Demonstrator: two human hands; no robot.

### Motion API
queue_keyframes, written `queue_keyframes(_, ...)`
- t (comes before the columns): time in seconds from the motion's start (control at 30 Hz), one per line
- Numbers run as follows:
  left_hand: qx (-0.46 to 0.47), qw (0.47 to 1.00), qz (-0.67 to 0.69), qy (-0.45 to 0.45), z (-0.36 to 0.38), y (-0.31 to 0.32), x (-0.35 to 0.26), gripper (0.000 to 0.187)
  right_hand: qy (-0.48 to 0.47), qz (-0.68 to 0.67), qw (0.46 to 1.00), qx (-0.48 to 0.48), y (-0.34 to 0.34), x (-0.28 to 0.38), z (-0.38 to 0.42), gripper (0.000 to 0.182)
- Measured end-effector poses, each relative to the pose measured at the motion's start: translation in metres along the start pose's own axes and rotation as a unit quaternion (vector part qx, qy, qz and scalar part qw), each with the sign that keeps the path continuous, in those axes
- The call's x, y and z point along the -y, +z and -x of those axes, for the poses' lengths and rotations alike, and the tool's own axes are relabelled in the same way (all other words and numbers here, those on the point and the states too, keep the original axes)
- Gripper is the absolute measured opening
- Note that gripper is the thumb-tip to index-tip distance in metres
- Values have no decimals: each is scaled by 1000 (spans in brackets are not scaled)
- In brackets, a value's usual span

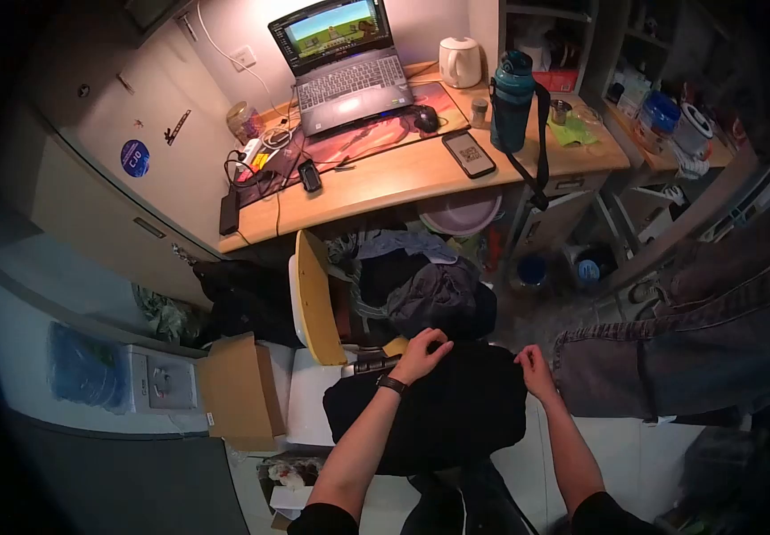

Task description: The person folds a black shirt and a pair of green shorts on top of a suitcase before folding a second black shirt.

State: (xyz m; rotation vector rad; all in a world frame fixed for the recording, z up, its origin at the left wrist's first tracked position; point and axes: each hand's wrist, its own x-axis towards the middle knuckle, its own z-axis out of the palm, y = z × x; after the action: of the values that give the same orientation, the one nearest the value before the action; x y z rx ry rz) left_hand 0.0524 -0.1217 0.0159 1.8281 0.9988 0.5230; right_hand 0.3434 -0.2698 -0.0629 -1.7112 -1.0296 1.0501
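A black cloth item (pixel 456 406), folded into a broad bundle, spreads in front of my body above the floor. My left hand (pixel 422 357), with a dark watch on its wrist, is at the bundle's upper edge, its fingers curled onto the cloth. At the upper right corner my right hand (pixel 537 373) pinches the cloth between thumb and fingers. The bundle's lower edge hangs close to my legs. A yellow chair back (pixel 312 299) stands just beyond my left hand, and a heap of dark clothes (pixel 434 299) lies behind the bundle.
A wooden desk (pixel 358 192) across the back holds a laptop (pixel 349 89), a phone (pixel 469 154), a teal bottle (pixel 512 102) and a white kettle (pixel 460 62). An open cardboard box (pixel 240 392) stands at left near a water dispenser (pixel 162 379). Grey jeans (pixel 608 374) hang at right.
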Motion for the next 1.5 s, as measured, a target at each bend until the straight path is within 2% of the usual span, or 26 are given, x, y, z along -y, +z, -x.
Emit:
queue_keyframes(0.13,-37,999,23,-20,8,11,8,21,56,79,994,49,-2,-9,1,37)
queue_keyframes(0.2,-141,988,-56,18,12,22,11,18,182,75,979,61,-3,-11,11,53)
queue_keyframes(0.23,-146,988,-50,20,13,25,9,18,179,80,979,52,-4,-10,14,57)
queue_keyframes(0.3,-183,966,-168,68,17,28,4,18,164,47,983,64,-13,11,24,51)
queue_keyframes(0.47,-223,944,-216,112,23,31,0,19,128,-75,988,43,-21,-7,23,37)
queue_keyframes(0.53,-233,941,-217,110,24,32,-1,18,87,-13,995,-46,-20,-14,21,27)
queue_keyframes(0.57,-239,942,-207,111,24,32,-1,19,89,-13,995,-45,-17,-19,19,27)
queue_keyframes(0.63,-245,942,-199,112,24,31,1,20,-25,32,985,-170,-9,-17,13,22)
queue_keyframes(0.73,-236,945,-195,115,25,33,5,24,43,-2,973,-227,5,10,7,21)
queue_keyframes(0.8,-219,956,-181,71,25,32,5,25,55,13,974,-219,19,-31,-11,24)
queue_keyframes(0.83,-219,956,-180,71,23,32,4,25,124,-6,975,-183,25,-35,-13,32)
queue_keyframes(0.9,-203,977,-57,-9,18,28,3,28,166,-23,974,-155,38,-54,-20,36)
queue_keyframes(0.93,-204,977,-58,-7,15,25,5,28,207,-41,969,-127,42,-58,-23,41)
queue_keyframes(0.97,-157,984,-74,-38,12,22,9,29,205,-41,970,-127,41,-64,-23,41)
queue_keyframes(1.03,-111,988,-87,-68,6,13,11,30,226,-291,926,-78,35,-16,-11,43)
queue_keyframes(1.07,-48,992,-68,-93,3,3,7,29,227,-289,927,-78,27,-4,-6,43)
queue_keyframes(1.1,16,992,-49,-118,2,-4,6,29,226,-256,940,-27,19,4,-1,40)
queue_keyframes(1.13,17,992,-47,-120,0,-7,7,29,224,-222,949,24,14,8,0,39)
queue_keyframes(1.2,40,998,-35,-30,-2,-14,6,24,220,-243,944,29,7,9,-6,35)
queue_keyframes(1.23,42,998,-33,-33,-1,-17,4,24,216,-264,939,33,3,4,-8,34)
queue_keyframes(1.27,11,997,-69,39,1,-17,3,22,222,-263,938,31,2,-8,-16,34)
queue_keyframes(1.3,-18,989,-100,109,7,-13,-1,20,163,-317,934,37,3,-37,-26,32)
queue_keyframes(1.33,-49,980,-148,126,16,-12,-16,19,108,-368,923,39,1,-57,-21,31)
queue_keyframes(1.4,-63,956,-223,183,33,-12,-31,18,79,-375,924,10,1,-46,-13,37)
queue_keyframes(1.43,-71,942,-238,224,43,-10,-29,18,94,-371,924,7,0,-31,-5,37)
queue_keyframes(1.5,-91,941,-229,231,58,3,-31,19,-16,-236,972,-11,-5,13,11,55)
